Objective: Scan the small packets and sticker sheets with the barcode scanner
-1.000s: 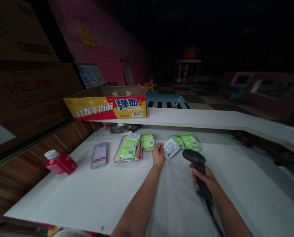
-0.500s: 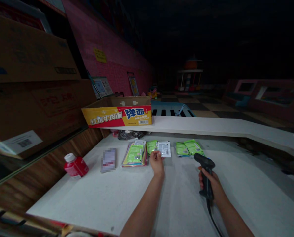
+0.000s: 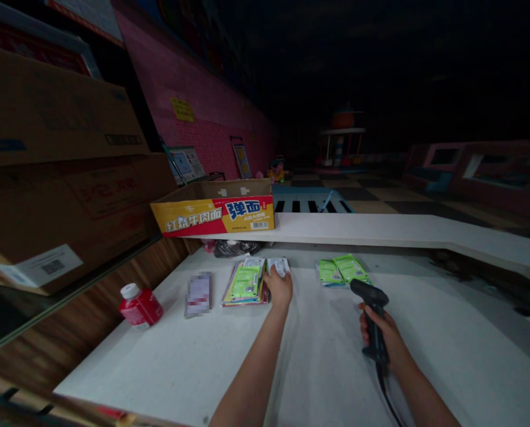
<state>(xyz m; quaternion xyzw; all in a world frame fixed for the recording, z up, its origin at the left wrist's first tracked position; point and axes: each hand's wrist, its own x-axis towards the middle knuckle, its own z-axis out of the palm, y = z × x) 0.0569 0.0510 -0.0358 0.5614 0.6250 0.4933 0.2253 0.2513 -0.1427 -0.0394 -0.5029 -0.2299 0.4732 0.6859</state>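
Observation:
My left hand (image 3: 279, 286) reaches forward over the white counter (image 3: 327, 356), fingers closed on a small white packet (image 3: 279, 264) that lies on top of a green packet just right of the pile of green and colourful packets (image 3: 244, 283). My right hand (image 3: 383, 338) grips the handle of a black barcode scanner (image 3: 369, 311), its head pointing forward and its cable trailing back toward me. Two more green packets (image 3: 342, 270) lie just beyond the scanner head.
A red bottle with a white cap (image 3: 140, 306) lies at the counter's left. A blurred flat card (image 3: 198, 293) sits beside the packet pile. A yellow and red cardboard box (image 3: 218, 207) stands on the raised white shelf (image 3: 380, 228). Large cardboard boxes (image 3: 60, 172) fill the left.
My left hand has carried the white packet leftward from near the scanner to beside the packet pile. The scanner hand has stayed about where it was, tilting the scanner upright.

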